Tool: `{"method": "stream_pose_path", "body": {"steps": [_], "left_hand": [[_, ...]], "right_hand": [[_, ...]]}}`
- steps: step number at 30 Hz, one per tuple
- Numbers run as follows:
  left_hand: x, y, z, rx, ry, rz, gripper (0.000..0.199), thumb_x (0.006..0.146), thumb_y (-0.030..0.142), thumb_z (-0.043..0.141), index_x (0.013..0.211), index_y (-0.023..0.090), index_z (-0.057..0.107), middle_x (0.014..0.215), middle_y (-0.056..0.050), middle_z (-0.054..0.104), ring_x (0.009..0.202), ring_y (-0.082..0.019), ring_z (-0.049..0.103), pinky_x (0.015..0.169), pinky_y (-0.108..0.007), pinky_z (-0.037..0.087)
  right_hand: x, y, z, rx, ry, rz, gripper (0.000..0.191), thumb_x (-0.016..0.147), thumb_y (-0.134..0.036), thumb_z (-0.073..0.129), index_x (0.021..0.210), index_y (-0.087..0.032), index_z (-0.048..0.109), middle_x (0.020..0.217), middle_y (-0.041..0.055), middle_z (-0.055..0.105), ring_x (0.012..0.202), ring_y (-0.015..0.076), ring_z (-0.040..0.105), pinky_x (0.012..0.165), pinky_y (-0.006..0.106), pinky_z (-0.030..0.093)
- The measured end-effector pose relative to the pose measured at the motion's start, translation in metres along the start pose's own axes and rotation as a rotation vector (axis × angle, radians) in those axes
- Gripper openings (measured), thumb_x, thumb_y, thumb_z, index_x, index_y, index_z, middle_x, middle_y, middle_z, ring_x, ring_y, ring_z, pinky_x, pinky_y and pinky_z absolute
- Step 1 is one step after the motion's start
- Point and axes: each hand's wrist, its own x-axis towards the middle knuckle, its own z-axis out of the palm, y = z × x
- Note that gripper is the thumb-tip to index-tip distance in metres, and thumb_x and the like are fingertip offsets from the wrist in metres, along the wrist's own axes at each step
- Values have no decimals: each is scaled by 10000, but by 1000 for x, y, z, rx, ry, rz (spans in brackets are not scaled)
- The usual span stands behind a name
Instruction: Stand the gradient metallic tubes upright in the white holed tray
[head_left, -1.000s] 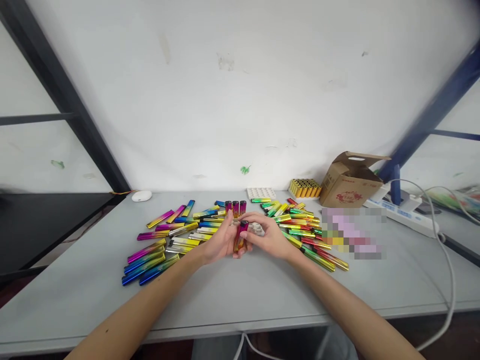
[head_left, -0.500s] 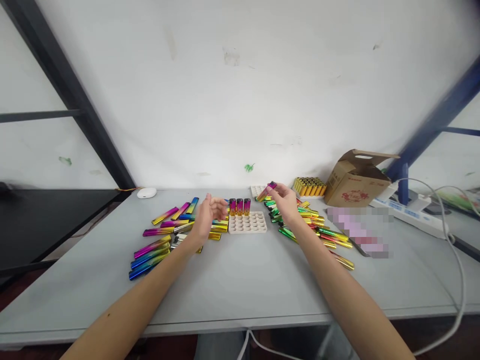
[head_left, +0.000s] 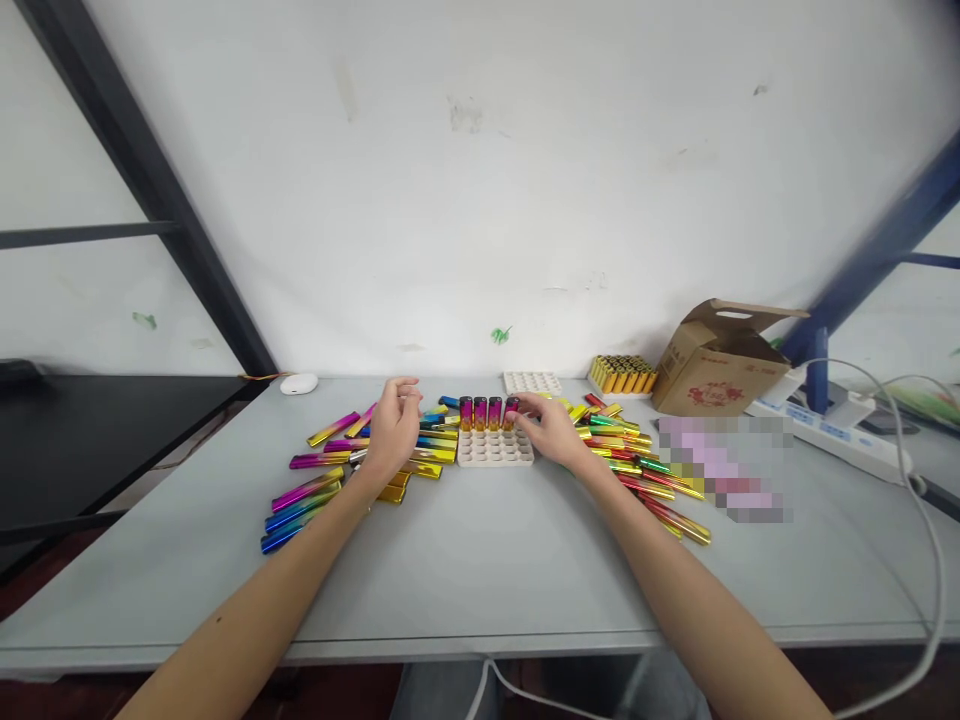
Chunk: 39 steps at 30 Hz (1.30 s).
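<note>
Meeting a marked white wall (head_left: 495, 220), the grey table (head_left: 480, 560) bears shiny pieces (head_left: 480, 413).

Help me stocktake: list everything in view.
Upright pieces: four, purple-orange, front tray
Loose pieces: many, multicoloured, beside front tray
Gold pieces: many, rear right
Trays: three, white, front and rear
Carton: one, brown, rear right
Power strip: one, white, right
Rounded case: one, white, rear left
White cables: several, right, below
Pixelated patch: one, pinkish, right
Table: one, grey, beneath
Desk: one, black, left
Posts: two, black left, blue right
Left hand: one, bare, by loose pieces
Right hand: one, bare, on rightmost upright piece
</note>
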Motion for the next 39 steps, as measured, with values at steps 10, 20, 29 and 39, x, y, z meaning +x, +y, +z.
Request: {"method": "stream_pose_path", "body": {"steps": [10, 20, 29, 39], "left_hand": [[23, -26, -27, 820, -108, 88, 312, 821, 193, 493, 1122, 186, 573, 1187, -175, 557, 1092, -362, 527, 943, -493, 387], [50, -24, -73, 1282, -251, -359, 374, 839, 325, 466, 1135, 158, 624, 1250, -190, 609, 1143, -383, 551, 821, -449, 470], [54, -26, -79, 1286, -284, -444, 358, 716, 236, 592, 1067, 200, 652, 1148, -169, 669, 1080, -370, 603, 775, -419, 478], [55, -30, -85, 1240, -138, -351, 315, 778, 296, 588, 1066, 193, 664, 1195, -188, 612, 1005, -363, 626, 749, -415, 495]], "right_hand": [[-5, -2, 0, -213, -96, 15, 439, 884, -318, 563, 1293, -163, 524, 1077, 91, 718, 1060, 261, 628, 942, 409, 445], [-8, -3, -10, -232, -197, 26, 787, 784, -508, 662, 1426, -152, 377, 1237, 136, 625, 1131, 291, 558, 961, 411, 418], [-9, 0, -9, -246, -119, -61, 628, 823, -428, 626, 1374, -184, 452, 1178, 110, 653, 1142, 285, 557, 993, 430, 403], [-7, -3, -11, -222, -19, -130, 436, 852, -367, 591, 1257, -214, 540, 1055, 59, 700, 1065, 271, 597, 975, 440, 418]]}}
